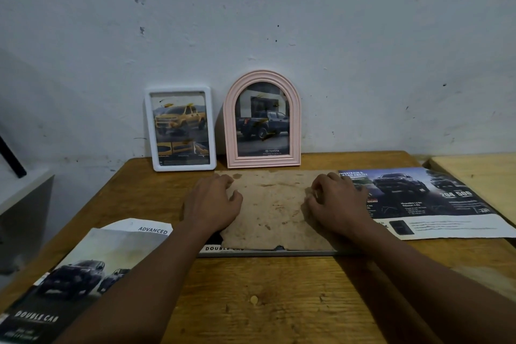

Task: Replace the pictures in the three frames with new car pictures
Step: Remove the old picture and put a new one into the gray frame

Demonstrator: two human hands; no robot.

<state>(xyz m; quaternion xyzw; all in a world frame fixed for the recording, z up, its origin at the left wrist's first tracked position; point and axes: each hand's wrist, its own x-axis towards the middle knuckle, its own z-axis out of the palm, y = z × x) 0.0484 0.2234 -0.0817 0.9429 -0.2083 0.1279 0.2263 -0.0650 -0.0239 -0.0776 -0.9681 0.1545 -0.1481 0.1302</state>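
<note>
Both left hand (212, 201) and right hand (336, 201), grips narrow and curled, press the backing board (272, 204) at its side edges.

Only arms in shot tbh. Left hand (213, 201) bare, left forearm (145, 274) bare right down to frame edge. Same deal other side: right hand (336, 201) bare, right forearm (418, 274) bare. Nails look short, pale tips.

This looks like a plain room in a home: a scuffed, stained white plaster wall (279, 14), a worn brown wooden worktop (279, 301) pushed against it, and a white rectangular picture frame (184, 167) and pink arched picture frame (264, 160) leaning there.
</note>
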